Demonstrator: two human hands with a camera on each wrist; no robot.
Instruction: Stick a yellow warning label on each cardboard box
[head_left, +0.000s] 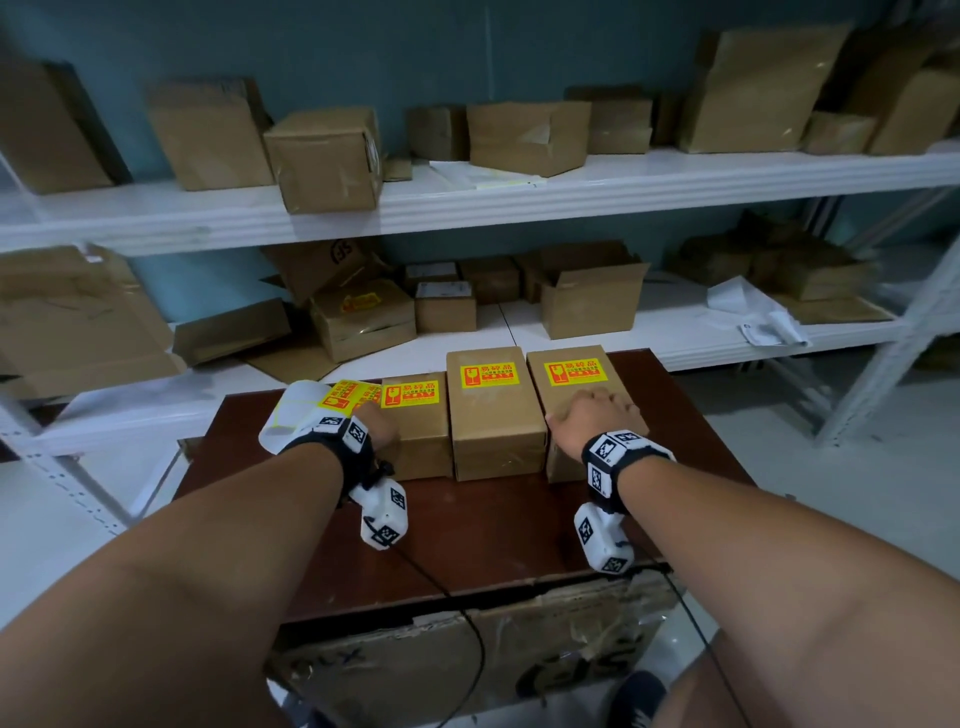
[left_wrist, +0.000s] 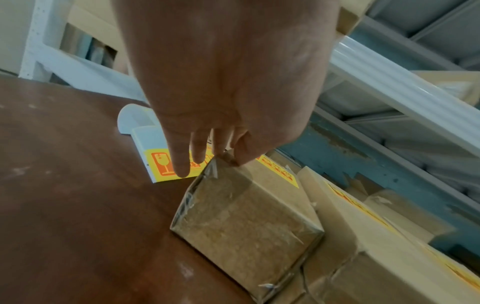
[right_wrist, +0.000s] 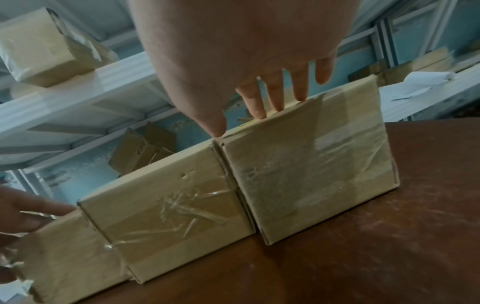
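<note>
Three taped cardboard boxes stand side by side on a brown table (head_left: 493, 545). The small left box (head_left: 415, 441), the middle box (head_left: 493, 421) and the right box (head_left: 563, 465) each carry a yellow warning label on top. My left hand (head_left: 376, 426) hangs at the left box's near left corner (left_wrist: 246, 226), thumb touching that corner, fingers straight over the strip of labels (left_wrist: 158, 164). The strip and its white backing (head_left: 296, 410) lie left of the boxes. My right hand (head_left: 592, 415) rests flat on the right box (right_wrist: 311, 174), fingers straight.
White metal shelving (head_left: 519, 202) behind the table holds several more cardboard boxes and loose papers. One shelf box (head_left: 363, 317) bears a yellow label. A flattened carton (head_left: 467, 665) leans against the table's front edge. Cables run from both wrist cameras.
</note>
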